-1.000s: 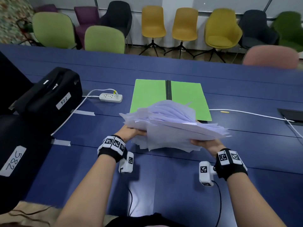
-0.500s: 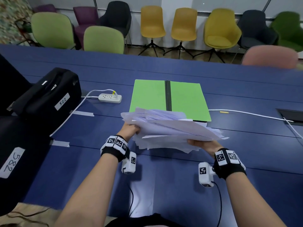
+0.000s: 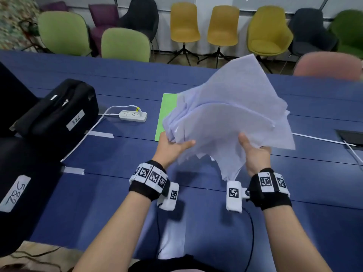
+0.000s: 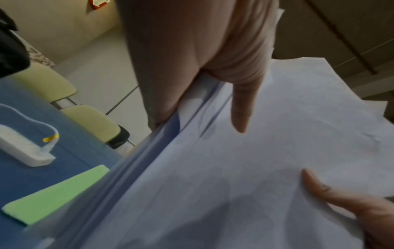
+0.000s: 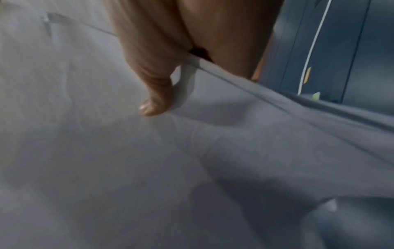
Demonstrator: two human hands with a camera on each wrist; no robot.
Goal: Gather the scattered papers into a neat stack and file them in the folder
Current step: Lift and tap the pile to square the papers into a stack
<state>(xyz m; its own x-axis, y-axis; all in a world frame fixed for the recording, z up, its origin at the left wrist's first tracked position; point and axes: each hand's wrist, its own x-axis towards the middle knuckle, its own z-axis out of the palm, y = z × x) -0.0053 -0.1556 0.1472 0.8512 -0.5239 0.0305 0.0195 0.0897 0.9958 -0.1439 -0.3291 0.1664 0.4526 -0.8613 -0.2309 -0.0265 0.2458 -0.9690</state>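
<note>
Left to right across the worktop [image 3: 196, 213]: at nine o'clock sit two black cases [image 3: 57, 112] with paper labels, and a white power strip [image 3: 133, 116] lies at about eleven o'clock from the left hand [image 3: 169, 149], well apart from it.

The left hand grips the lower left edge of the papers [image 3: 229, 116], thumb on top and fingers underneath. The bundle is held clear of the worktop, tilted up and away, its sheets fanned and uneven, its long axis running from the hands toward one o'clock. The right hand [image 3: 255, 154] pinches the lower right edge, thumb over the top sheet; loose lower corners hang between the two wrists.

The green folder [image 3: 167, 114] lies flat at twelve o'clock, just beyond the left hand, and only its left strip shows, since the raised sheets hide the rest. Both hands seem about equally near it, the left slightly closer to the visible edge.

The sheets are not yet squared, so tapping their edges on the worktop looks like the step in hand. There is bare surface directly below the bundle for that. A white cable [image 3: 318, 138] crosses at three o'clock, and drooping corners could snag or slip from a light pinch.
</note>
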